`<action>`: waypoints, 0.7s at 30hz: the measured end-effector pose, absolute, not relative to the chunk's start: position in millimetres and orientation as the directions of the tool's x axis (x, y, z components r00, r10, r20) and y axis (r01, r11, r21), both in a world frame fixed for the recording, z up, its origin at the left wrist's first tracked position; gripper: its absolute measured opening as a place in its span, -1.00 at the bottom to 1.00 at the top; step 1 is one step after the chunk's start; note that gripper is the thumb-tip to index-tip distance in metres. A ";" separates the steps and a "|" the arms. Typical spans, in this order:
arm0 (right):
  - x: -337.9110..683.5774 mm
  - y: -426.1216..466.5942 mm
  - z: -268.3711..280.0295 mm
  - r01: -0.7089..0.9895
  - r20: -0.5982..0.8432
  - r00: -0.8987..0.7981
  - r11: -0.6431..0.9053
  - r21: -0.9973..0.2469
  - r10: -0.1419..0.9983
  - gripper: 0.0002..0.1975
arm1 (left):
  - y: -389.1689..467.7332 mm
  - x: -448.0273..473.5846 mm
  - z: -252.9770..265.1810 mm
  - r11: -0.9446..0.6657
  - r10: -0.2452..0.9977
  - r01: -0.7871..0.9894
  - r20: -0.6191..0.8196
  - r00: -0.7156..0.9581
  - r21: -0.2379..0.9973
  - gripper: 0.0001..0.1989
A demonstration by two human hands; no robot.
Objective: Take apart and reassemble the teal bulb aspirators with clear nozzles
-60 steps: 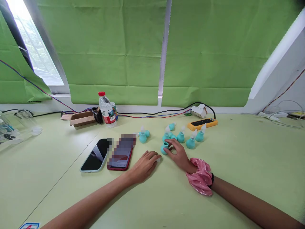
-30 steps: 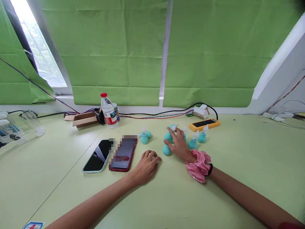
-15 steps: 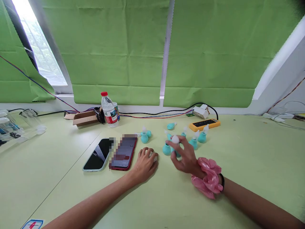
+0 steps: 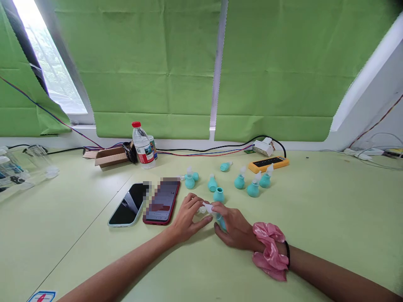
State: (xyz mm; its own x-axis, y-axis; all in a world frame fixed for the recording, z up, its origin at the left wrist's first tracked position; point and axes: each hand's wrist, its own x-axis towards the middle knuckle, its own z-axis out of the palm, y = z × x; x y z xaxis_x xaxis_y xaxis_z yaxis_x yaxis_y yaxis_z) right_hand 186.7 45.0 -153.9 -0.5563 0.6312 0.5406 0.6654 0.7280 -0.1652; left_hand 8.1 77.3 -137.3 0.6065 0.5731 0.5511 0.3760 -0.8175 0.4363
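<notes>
In the head view, my right hand (image 4: 234, 226) is closed on a teal squeeze bulb (image 4: 221, 223) with a whitish nozzle (image 4: 208, 207), lying tilted with its tip pointing left. Beside it, my left hand (image 4: 189, 218) curls its fingers over a small clear plastic piece (image 4: 202, 209) near that tip; its exact grip is partly hidden. An open-topped teal bulb (image 4: 218, 195) stands just beyond my right fingers. Another teal bulb (image 4: 212, 183) is behind it. To the right stand several bulbs with clear nozzles, such as one teal bulb (image 4: 253, 189).
Two phones lie left of my left hand: a black-screened phone (image 4: 129, 205) and a red-cased phone (image 4: 162, 201). Farther back are a water bottle (image 4: 143, 149), a cardboard box (image 4: 111, 156), and a yellow-and-black device (image 4: 268, 164). Cables (image 4: 195, 151) run along the wall.
My right hand has come down and left toward my left hand, bringing the bulb and its nozzle low between them. The bulbs it was covering now show. My left hand has barely moved.
</notes>
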 end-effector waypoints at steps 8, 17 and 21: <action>184.7 47.2 -150.9 0.632 0.568 -0.496 0.722 -0.283 0.657 -0.58 | 83.8 10.7 -140.5 -0.752 0.654 0.327 0.586 0.479 0.573 -0.81; 186.0 48.0 -154.5 0.610 0.628 -0.495 0.755 -0.241 0.601 -0.62 | 83.6 11.7 -140.5 -0.690 0.714 0.269 0.573 0.401 0.672 -0.83; 185.6 47.1 -153.2 0.622 0.616 -0.476 0.735 -0.269 0.628 -0.62 | 82.9 12.9 -141.8 -0.671 0.730 0.265 0.554 0.400 0.692 -0.83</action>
